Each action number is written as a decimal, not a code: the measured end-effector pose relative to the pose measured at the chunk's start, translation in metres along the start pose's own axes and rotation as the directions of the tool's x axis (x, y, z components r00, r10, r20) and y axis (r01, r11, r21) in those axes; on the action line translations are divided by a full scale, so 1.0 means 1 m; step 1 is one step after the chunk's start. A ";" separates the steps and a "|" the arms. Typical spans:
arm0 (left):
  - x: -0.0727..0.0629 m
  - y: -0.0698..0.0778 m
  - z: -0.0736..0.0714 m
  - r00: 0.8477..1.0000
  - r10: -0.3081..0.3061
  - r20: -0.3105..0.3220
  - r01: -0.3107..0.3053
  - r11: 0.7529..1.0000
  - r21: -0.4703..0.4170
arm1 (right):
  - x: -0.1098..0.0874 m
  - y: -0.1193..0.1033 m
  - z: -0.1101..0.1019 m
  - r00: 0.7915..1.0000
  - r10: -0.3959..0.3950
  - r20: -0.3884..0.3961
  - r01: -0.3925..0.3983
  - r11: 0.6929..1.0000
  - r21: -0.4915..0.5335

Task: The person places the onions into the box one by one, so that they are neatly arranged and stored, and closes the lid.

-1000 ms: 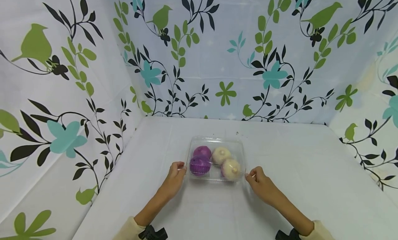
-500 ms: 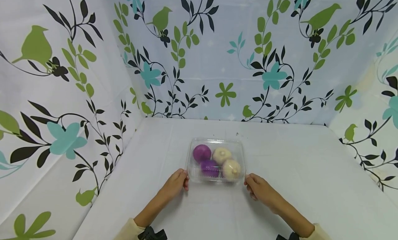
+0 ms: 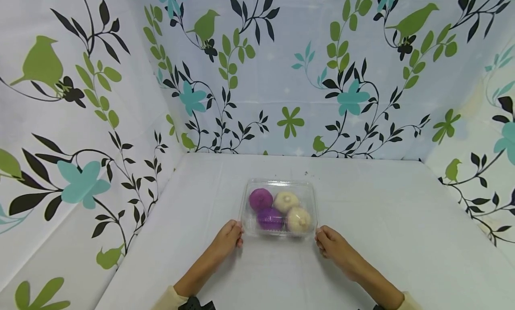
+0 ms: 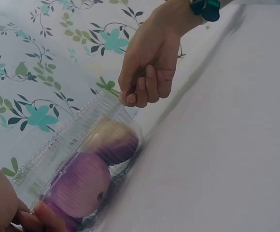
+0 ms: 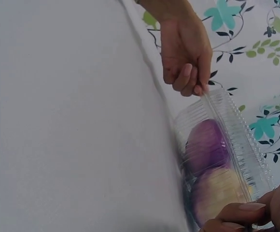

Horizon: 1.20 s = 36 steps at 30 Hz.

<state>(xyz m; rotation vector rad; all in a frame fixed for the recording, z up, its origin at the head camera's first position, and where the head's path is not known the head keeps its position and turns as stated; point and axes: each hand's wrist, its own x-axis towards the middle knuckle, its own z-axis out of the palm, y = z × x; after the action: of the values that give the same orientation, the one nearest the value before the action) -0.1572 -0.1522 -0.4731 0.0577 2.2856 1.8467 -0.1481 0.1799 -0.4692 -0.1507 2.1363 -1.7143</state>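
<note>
A clear plastic clamshell box [image 3: 253,185] rests on the white table with its lid down. Inside lie several round turnip-like vegetables: a purple one [image 3: 260,199] at the back left, another purple one [image 3: 270,219] in front of it, and cream ones with purple undersides [image 3: 298,219] on the right. My left hand [image 3: 227,238] pinches the rim at the box's front left corner. At the front right corner, my right hand [image 3: 334,244] pinches the rim between thumb and fingers, the others curled beneath, as the left wrist view shows. Ribbed walls partly blur the contents.
White cloth covers the table [image 3: 386,211] around the box. Behind and at both sides hang printed curtains [image 3: 249,100] with birds, leaves and flowers. Small dark specks [image 3: 306,172] mark the cloth behind the box.
Both hands have shifted slightly toward me and now pinch the rim at the front corners. The front purple vegetable has rolled to the right inside the box.
</note>
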 end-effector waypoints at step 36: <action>0.000 -0.005 0.003 0.997 -0.020 -0.070 0.017 0.999 -0.052 | -0.002 -0.003 -0.003 0.999 0.015 0.037 -0.016 1.000 0.023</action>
<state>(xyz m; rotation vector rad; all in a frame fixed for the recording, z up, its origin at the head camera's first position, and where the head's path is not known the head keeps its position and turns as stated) -0.1559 -0.1504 -0.4785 -0.0370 2.2754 1.9260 -0.1475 0.1822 -0.4655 -0.1576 2.0851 -1.7135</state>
